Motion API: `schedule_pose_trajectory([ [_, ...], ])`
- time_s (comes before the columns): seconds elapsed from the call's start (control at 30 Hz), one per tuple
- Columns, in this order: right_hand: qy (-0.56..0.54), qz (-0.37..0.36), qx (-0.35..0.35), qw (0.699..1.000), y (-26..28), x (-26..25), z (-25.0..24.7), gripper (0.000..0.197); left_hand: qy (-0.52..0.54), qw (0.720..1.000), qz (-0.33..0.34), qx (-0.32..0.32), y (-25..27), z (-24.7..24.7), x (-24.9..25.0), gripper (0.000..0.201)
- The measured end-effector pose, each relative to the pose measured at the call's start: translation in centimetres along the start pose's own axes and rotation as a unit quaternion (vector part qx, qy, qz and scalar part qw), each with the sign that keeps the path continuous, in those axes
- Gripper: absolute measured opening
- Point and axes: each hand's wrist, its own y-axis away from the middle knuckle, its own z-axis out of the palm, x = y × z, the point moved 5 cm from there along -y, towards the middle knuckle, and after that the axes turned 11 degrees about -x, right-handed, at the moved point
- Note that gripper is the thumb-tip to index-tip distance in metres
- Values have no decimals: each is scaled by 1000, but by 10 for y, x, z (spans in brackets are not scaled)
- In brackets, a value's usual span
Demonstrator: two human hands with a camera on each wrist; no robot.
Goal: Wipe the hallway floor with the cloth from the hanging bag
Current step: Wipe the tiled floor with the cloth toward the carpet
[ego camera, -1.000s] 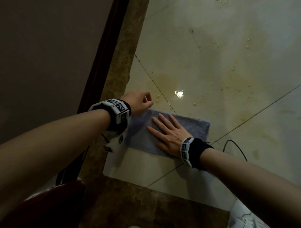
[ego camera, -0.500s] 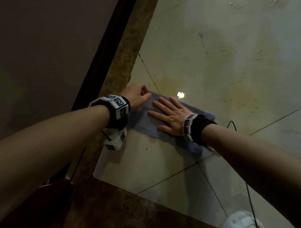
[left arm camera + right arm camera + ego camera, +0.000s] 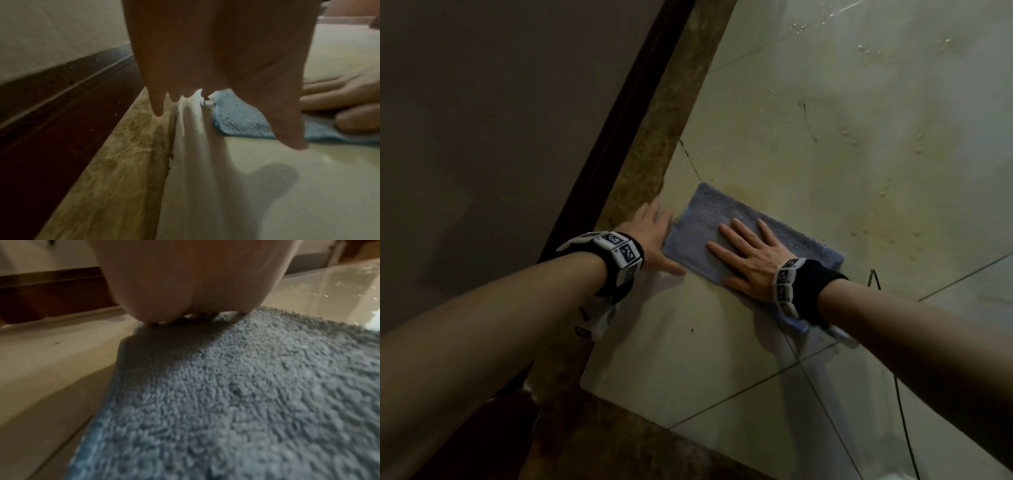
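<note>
A blue-grey terry cloth [image 3: 726, 222] lies flat on the pale tiled hallway floor [image 3: 722, 342], beside the brown marble border strip [image 3: 661, 137]. My right hand [image 3: 743, 253] lies palm down on the cloth with its fingers straight and spread, pressing it to the tiles. My left hand [image 3: 654, 236] is just left of the cloth, fingers straight over the floor by the cloth's left edge, holding nothing. In the left wrist view the cloth [image 3: 238, 120] shows past my left hand [image 3: 216, 100]. The right wrist view is filled by the cloth [image 3: 246, 402] under my palm.
A wall with a dark wooden skirting board [image 3: 602, 144] runs along the left. Water drops and yellowish stains [image 3: 887, 233] mark the tiles beyond the cloth. A thin black cable [image 3: 900, 411] trails on the floor at the right. A darker marble band [image 3: 637, 442] crosses the near floor.
The cloth has slid forward and left under my right palm, over the spot where the bright wet glint was. My left hand has let go of the cloth's corner and straightened its fingers.
</note>
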Motion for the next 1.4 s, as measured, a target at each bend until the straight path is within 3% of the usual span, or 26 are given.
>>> schedule_pose_trajectory([
  [0.13,10,16,-30,999,-4,8,-4,68,-29,998,-12,-50,-7,14,5,151],
  [0.4,-27,83,-9,996,-30,45,-18,62,-22,999,-28,-4,-19,9,12,166],
  [0.53,-30,87,9,996,-40,58,-24,70,-6,999,-27,-26,-22,8,12,169],
  [0.67,-6,30,74,997,-52,60,-42,71,-7,999,-35,-25,-18,5,12,169],
  [0.97,-10,49,38,998,-79,74,-48,62,-30,998,-49,-39,-14,2,14,168],
  [1.2,-65,187,-9,980,-39,113,-34,66,-32,998,-49,-36,-16,2,14,170],
  [1.4,-84,197,-25,976,6,66,-7,68,-42,997,-62,-35,-15,-1,20,173],
])
